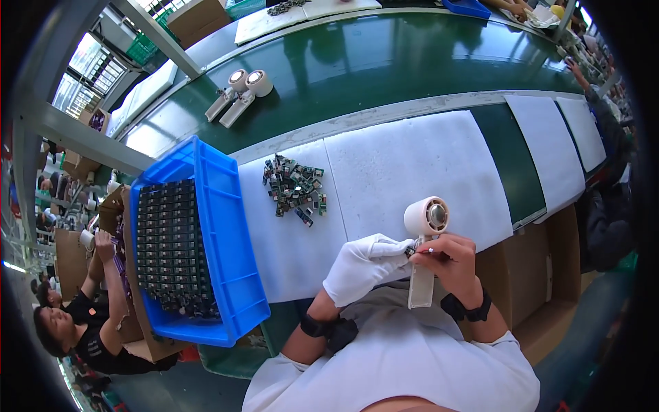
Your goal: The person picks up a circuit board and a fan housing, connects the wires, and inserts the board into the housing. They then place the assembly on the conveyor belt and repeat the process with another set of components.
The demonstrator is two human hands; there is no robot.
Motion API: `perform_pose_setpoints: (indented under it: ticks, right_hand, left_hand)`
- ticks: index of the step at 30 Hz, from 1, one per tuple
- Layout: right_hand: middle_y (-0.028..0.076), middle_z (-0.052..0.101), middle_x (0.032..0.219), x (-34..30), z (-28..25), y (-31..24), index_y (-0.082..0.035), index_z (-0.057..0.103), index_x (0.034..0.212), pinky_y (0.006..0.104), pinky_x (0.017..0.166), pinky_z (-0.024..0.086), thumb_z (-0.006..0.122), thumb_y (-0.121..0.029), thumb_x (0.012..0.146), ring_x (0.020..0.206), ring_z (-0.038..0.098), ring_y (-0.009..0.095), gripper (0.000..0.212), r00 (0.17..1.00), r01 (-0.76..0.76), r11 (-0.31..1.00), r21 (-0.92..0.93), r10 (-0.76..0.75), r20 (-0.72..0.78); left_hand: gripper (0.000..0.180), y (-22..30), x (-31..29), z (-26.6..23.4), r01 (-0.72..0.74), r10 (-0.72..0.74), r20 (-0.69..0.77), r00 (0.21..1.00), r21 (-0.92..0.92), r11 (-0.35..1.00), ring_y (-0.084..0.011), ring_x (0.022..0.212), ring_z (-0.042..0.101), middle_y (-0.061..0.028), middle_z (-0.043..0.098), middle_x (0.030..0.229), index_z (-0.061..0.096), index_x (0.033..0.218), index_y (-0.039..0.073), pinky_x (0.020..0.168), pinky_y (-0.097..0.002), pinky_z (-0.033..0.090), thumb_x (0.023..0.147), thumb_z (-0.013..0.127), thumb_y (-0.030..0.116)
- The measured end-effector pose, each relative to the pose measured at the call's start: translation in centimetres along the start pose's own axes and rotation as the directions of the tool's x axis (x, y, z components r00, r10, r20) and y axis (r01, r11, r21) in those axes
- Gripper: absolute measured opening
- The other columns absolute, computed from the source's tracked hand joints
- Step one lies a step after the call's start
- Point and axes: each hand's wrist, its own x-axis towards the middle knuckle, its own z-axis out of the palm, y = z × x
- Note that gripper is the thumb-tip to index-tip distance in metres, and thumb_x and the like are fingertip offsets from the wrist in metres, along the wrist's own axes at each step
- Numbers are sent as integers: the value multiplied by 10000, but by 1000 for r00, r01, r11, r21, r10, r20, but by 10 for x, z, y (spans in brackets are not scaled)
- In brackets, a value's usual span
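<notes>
Just ahead of us, over the near edge of a white mat [412,165], we are working at a white handheld fan [421,217], its handle [421,287] pointing toward us. We should probably be keeping the neck [421,239] steady and pressing lightly. Our gloved left hand [366,268] is pinching with fingers almost together around a small dark part [410,252] at that neck; our bare right hand [453,262] is holding thumb and forefinger nearly touching beside it, whether gripping anything, we cannot tell. Farther left, circuit boards [292,185] are lying heaped near a blue crate [231,254]; beyond, two more fans [257,84] are resting on a green conveyor [357,65]
</notes>
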Motion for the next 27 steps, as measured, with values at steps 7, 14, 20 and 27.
perform_pose_setpoints:
  ticks: [7,14,20,27]
  right_hand:
    - [56,664,687,-3,1,5,-56,732,853,263,511,458,874,-114,732,557,584,133,195,999,5,1000,-24,-6,-44]
    - [-4,638,784,13,9,-9,-74,773,912,218,510,358,855,-68,758,592,482,56,174,980,-119,983,143,139,-139]
    - [-3,616,796,16,7,-8,-94,794,956,212,516,335,826,-103,803,606,480,51,157,990,-56,989,134,72,-118]
    - [9,607,781,24,3,-13,-60,759,880,232,524,360,761,-51,810,606,496,74,71,996,-83,981,176,79,29]
  left_hand:
    - [252,-3,2,6,-88,97,-27,995,234,968,-121,958,657,-68,705,1057,718,1159,-6,859,-272,549,907,699,-8]
    - [306,-5,10,14,-35,47,-276,960,49,998,-115,1002,661,-82,716,1120,673,1225,-28,904,-254,541,920,683,-9]
    - [313,-9,11,18,-125,135,-312,941,49,991,-128,981,671,-102,713,1114,659,1239,-33,890,-262,561,926,661,-28]
    - [323,-6,10,14,-132,141,-297,945,49,990,-136,977,677,-99,706,1119,653,1246,-35,891,-270,562,923,655,-37]
